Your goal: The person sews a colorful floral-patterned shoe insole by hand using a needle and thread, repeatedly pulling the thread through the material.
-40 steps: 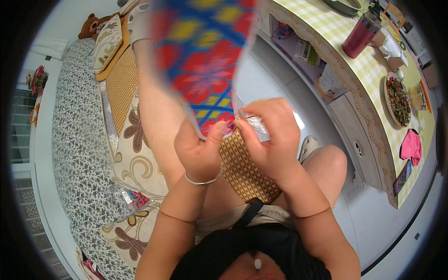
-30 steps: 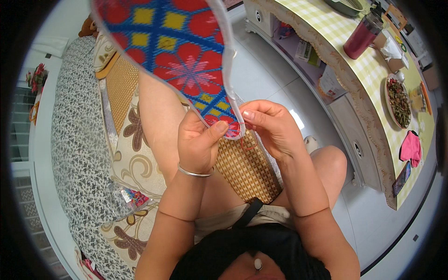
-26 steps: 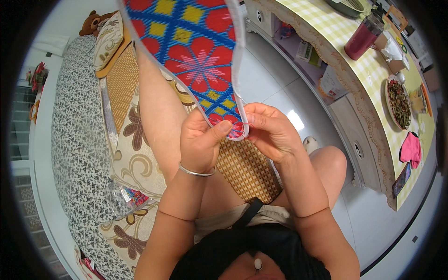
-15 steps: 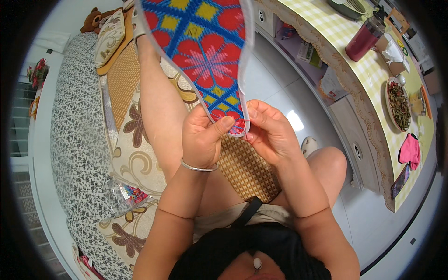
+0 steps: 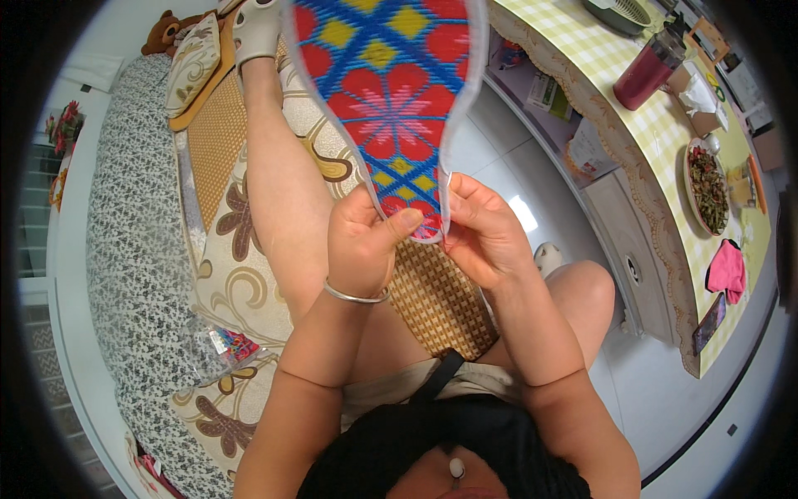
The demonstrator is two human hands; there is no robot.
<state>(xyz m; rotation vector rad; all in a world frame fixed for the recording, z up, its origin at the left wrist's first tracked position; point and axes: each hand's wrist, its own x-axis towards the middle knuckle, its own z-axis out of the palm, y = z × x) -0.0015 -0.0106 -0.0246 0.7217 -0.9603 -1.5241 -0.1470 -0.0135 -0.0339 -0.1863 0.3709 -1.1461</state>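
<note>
A brightly embroidered insole (image 5: 391, 108), with red flowers, blue lattice, yellow diamonds and a pale edging, is held up above my lap, its wide end running out of view at the top. My left hand (image 5: 366, 241), with a silver bangle at the wrist, is closed on its narrow lower end, thumb across the face. At the right edge of that end, my right hand (image 5: 486, 233) is closed in a pinch, fingertips against the edging. Whatever thin thing those fingers may hold is too small to make out.
I sit on a patterned couch cover (image 5: 241, 291), beside a small plastic packet of coloured bits (image 5: 237, 345). To the right, a checked tablecloth (image 5: 673, 166) carries a dark red bottle (image 5: 648, 71), a plate of food (image 5: 708, 187), a pink cloth (image 5: 727, 270) and a phone (image 5: 709, 323).
The insole has swung slightly to the right and stands a little more upright. Both hands keep their grip at its narrow end, with the right fingers shifted slightly along the edge.
</note>
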